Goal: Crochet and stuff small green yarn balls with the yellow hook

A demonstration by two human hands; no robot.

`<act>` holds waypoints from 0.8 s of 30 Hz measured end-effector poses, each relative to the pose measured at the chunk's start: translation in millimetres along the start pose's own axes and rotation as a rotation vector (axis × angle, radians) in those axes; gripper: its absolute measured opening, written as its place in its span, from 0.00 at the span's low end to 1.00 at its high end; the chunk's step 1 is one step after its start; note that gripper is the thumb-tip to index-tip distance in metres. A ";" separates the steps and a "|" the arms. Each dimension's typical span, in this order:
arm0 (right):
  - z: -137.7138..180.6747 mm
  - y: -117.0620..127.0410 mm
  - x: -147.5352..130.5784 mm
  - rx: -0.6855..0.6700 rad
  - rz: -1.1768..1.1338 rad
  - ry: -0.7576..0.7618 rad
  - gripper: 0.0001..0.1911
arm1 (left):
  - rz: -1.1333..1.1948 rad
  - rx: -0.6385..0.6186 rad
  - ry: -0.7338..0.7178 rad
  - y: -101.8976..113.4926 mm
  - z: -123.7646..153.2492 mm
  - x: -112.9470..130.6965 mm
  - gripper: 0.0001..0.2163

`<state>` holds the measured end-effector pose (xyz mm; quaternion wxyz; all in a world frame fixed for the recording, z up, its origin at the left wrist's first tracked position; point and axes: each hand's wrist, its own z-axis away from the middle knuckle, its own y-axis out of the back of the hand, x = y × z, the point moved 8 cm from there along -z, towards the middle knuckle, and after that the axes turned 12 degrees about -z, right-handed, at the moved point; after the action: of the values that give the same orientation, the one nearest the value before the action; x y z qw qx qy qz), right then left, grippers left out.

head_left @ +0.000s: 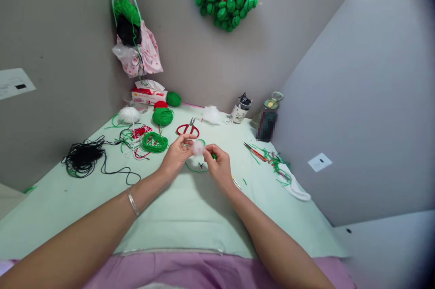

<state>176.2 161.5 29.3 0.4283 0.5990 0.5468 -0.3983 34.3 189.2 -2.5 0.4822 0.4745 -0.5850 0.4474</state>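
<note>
Between my hands, above the table, is a tuft of white fibre stuffing (198, 146). My left hand (176, 155), with a silver bangle at the wrist, pinches its left side with thumb and fingers. From the right, the fingertips of my right hand (219, 166) pinch the same tuft. A small green yarn piece (214, 156) shows against the fingers of my right hand, partly hidden. Another bit of green shows just behind the tuft. Under the hands, a thin green strand (197, 170) curves over the tabletop near a small dark item.
Red-handled scissors (188, 129) lie just beyond my hands, with more stuffing (211, 115) behind. Green yarn (154, 142) and black yarn (83, 157) lie left. Orange-handled snips (255, 152) and green scraps lie right. Grey partitions (210, 62) enclose the table.
</note>
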 end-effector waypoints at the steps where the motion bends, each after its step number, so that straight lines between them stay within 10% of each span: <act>1: 0.3 -1.2 -0.9 -0.012 0.009 0.012 0.11 | 0.007 -0.006 0.003 -1.3 0.1 -1.0 0.25; 7: -2.6 -3.2 1.6 -0.110 0.031 0.026 0.12 | 0.009 -0.126 -0.005 -12.9 3.7 6.0 0.24; 24: 3.6 -22.5 12.9 -0.197 -0.080 -0.215 0.21 | -0.412 0.132 -0.114 -1.4 5.6 8.7 0.08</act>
<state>154.8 162.9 14.2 0.5249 0.4857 0.5575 -0.4215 34.1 182.4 5.5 0.4976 0.6390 -0.4714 0.3491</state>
